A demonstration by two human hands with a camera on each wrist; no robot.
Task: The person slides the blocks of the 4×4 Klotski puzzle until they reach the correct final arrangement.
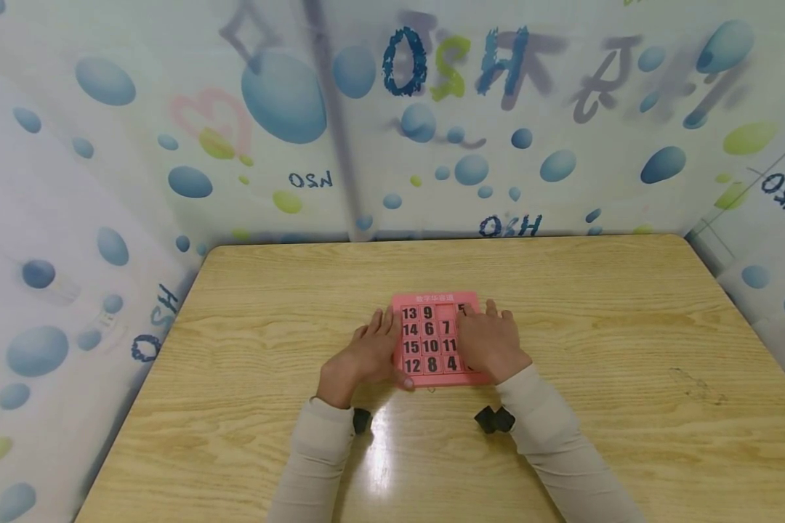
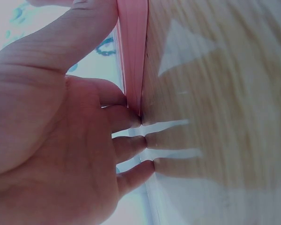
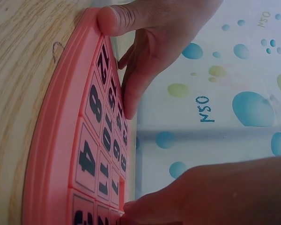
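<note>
Number puzzle (image 1: 429, 338): we are seeing the pink board lying flat on the desk (image 1: 595, 305), straight in front of the person, probably for easy reach from either side.
Vacant cell (image 1: 445, 312): it is showing in the far row, between the 9 tile (image 1: 428, 313) and the 5 tile (image 1: 461, 307), likely giving the tiles room for sliding.
Left hand (image 1: 371, 354): it is resting along the board's left side, fingers extended and spread, thumb lying at the near-left corner; we are judging this a brace against slipping, not a full grasp.
Right hand (image 1: 490, 338): it is covering much of the right column, fingers loosely extended and gripping nothing we are seeing, one fingertip resting by the 5 tile, presumably for pushing; we are not managing to tell how its thumb is lying.
Backdrop (image 1: 379, 145): bubble-printed sheeting is standing behind the desk, perhaps screening the workspace.
</note>
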